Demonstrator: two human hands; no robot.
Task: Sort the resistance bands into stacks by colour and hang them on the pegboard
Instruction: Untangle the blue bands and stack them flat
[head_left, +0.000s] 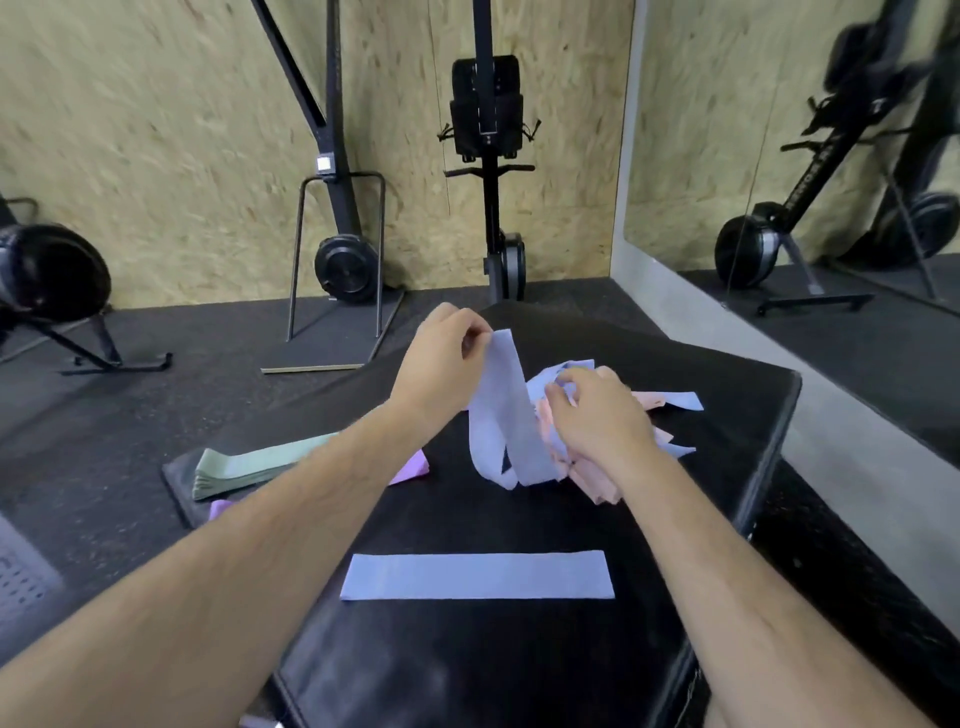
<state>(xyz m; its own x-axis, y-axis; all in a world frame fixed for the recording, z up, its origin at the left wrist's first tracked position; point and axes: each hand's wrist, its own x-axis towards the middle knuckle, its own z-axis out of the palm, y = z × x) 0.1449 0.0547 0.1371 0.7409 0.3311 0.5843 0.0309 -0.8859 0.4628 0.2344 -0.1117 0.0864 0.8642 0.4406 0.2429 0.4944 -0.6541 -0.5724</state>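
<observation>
On the black padded box (519, 675) a mixed heap of pink bands (592, 478) and blue bands lies at the far right. My left hand (441, 358) pinches the top end of a lifted blue band (504, 410) that loops down to the box. My right hand (597, 415) grips into the heap, fingers curled round blue and pink bands. One blue band (478, 575) lies flat near the front. A stack of green bands (244, 467) sits at the left, with purple bands (410, 467) beside it, partly hidden by my left forearm.
Black gym machines (343, 260) stand on the dark rubber floor along the chipboard wall. A mirror (831, 156) fills the right side. A grey perforated board (21, 577) shows at the left edge.
</observation>
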